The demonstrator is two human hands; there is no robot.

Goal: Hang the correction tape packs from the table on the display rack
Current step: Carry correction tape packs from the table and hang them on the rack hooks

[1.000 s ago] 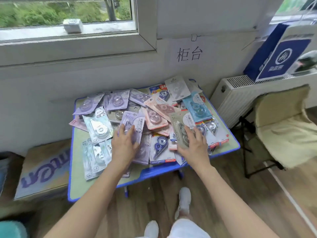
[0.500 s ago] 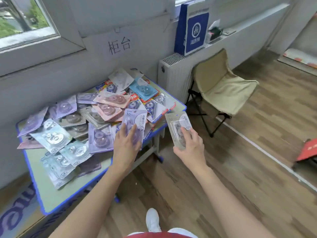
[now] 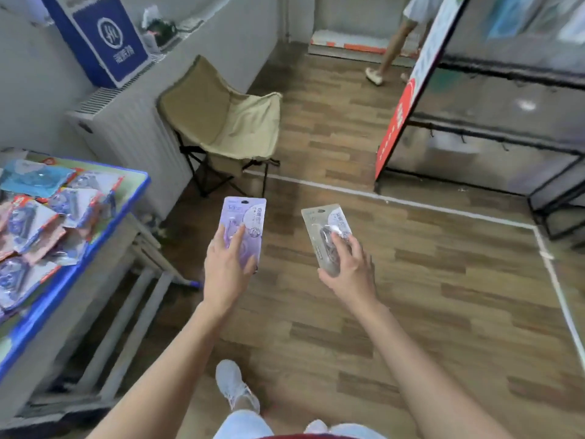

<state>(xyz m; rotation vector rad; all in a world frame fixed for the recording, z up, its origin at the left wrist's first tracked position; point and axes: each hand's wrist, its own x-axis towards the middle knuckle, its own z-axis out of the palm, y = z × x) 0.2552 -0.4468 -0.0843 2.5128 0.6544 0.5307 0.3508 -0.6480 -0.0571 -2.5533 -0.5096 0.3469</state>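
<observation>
In the head view, the person stands on a wooden floor (image 3: pixel 411 296) with both arms stretched forward, each hand carrying one correction tape pack over the floor, away from the counter (image 3: pixel 72 275).

The left hand (image 3: pixel 226 267) grips a purple pack (image 3: pixel 245 223) by its lower half. Its fingers (image 3: pixel 235 240) lie across the front of the card and the thumb wraps the right edge. The pack stands nearly upright, its hang hole at the top.

The right hand (image 3: pixel 351 269) holds a beige pack (image 3: pixel 326 229) from below, fingers curled over the blister. That pack tilts slightly to the left. The two packs are near each other but apart.

The blue-rimmed counter sits at the left edge of the picture with a loose pile of packs (image 3: pixel 34 217) on it, overlapping in blue, pink and purple.

Behind the counter a white radiator (image 3: pixel 126 128) runs along the wall with a blue paper bag (image 3: pixel 101 36) on the ledge above it. A beige folding chair (image 3: pixel 228 122) stands just beside the radiator.

The display rack (image 3: pixel 493 134) is at the upper right, well apart from the hands, with a red sign board (image 3: pixel 408 99) on its near end. It is blurred, and its dark rails seem to carry small hooks.

Another person's leg (image 3: pixel 392 45) shows beyond the rack, and the wearer's white shoe (image 3: pixel 234 384) is at the bottom.
</observation>
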